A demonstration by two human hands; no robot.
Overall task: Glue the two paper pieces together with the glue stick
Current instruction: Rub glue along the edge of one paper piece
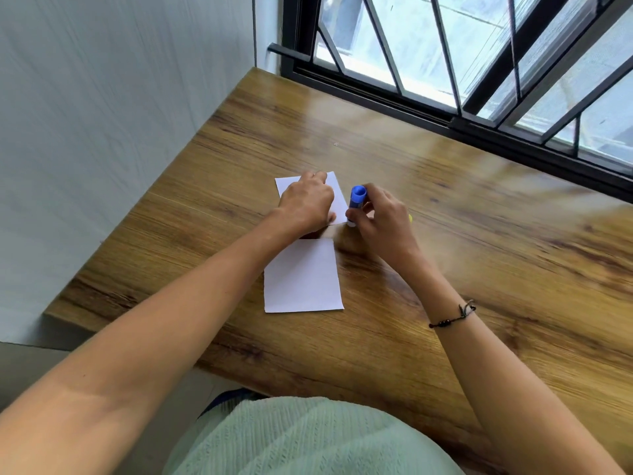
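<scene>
Pale green knitwear (308,437) fills the bottom of my remote view, and two bare forearms reach out from it over the wooden table (479,269). A dark cord bracelet (452,315) circles the right wrist. Nearest me on the table lies one white paper piece (303,277), flat and uncovered. Just beyond it, across a narrow gap, the left hand (306,204) presses palm-down, fingers curled, on the second paper piece (337,197). Beside that sheet's right edge, the right hand (383,219) closes its fingers around the blue glue stick (356,204), which stands upright with its lower end at the table. Something yellow peeks from behind this hand; I cannot identify it. Farther back, a black-framed barred window (479,63) meets the table's far edge, a grey wall (120,97) to the left.
</scene>
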